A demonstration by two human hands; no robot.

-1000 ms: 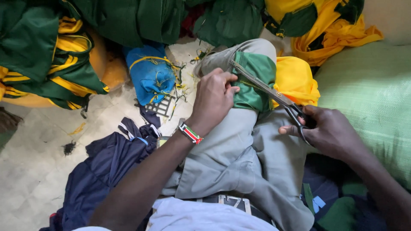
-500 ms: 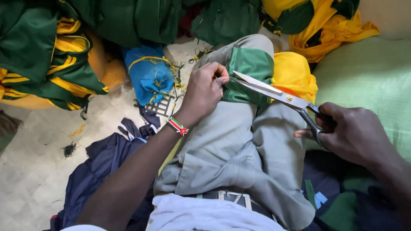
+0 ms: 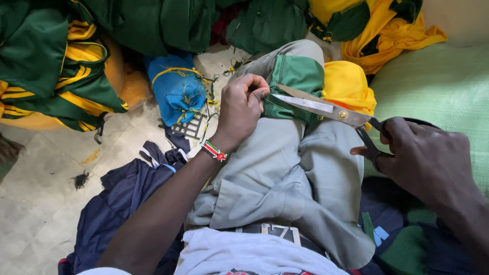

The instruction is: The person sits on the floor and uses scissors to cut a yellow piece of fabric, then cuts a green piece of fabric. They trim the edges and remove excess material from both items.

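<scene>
A green piece of fabric (image 3: pixel 298 84) lies draped over my raised knee in grey trousers (image 3: pixel 275 168). My left hand (image 3: pixel 242 109), with a beaded band at the wrist, pinches the fabric's left edge. My right hand (image 3: pixel 425 160) grips the black handles of large metal scissors (image 3: pixel 326 108). The blades lie nearly together and point left across the green fabric, with the tips close to my left fingers. A yellow cloth (image 3: pixel 347 84) sits just behind the scissors.
Piles of green and yellow garments (image 3: pixel 56 71) fill the top and left. A blue cloth bundle (image 3: pixel 175 86) with loose threads lies on the tiled floor (image 3: pixel 35 203). Dark navy clothing (image 3: pixel 122 198) lies at my left side. A pale green woven surface (image 3: pixel 438 86) is on the right.
My right hand has shifted the scissors so the blade tips lie nearer my left fingers at the green fabric's edge. The left hand keeps its pinch on the fabric.
</scene>
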